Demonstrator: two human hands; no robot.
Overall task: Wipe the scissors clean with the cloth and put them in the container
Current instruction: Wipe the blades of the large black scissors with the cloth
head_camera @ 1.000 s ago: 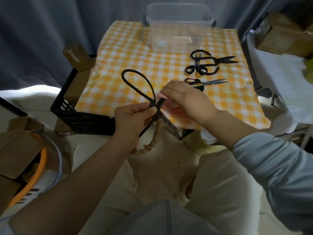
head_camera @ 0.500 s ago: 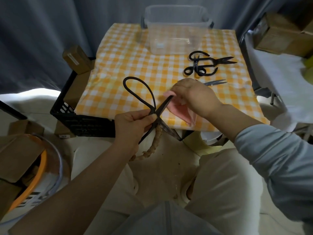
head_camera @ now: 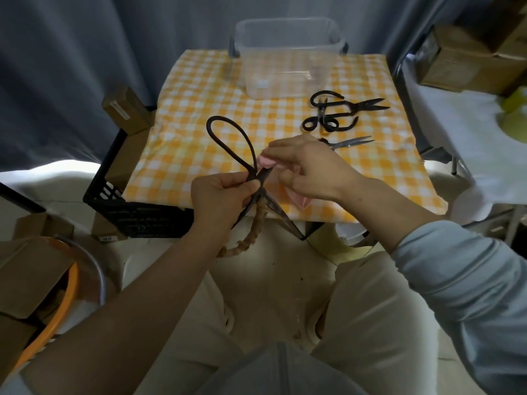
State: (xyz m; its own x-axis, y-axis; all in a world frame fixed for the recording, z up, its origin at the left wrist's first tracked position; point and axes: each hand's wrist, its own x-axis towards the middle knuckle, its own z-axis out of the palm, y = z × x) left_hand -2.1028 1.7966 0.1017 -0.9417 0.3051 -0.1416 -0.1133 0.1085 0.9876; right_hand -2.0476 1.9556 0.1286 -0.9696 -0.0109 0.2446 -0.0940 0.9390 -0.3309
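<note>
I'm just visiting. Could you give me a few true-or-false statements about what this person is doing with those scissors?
The left hand grips the large black scissors. True.
The pink cloth lies unused on the floor. False: the right hand pinches the pink cloth against the scissors.
The clear container already holds scissors. False: no scissors show inside the clear container.
Other scissors lie on the checked tablecloth. True.

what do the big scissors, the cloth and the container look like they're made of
The scissors: dark matte metal, likely forged iron or steel; one handle looks wrapped in tan cord.
The cloth: soft pink fabric, folding limply; weave too small to tell.
The container: clear glossy plastic; the checked tablecloth shows through its walls.
</note>
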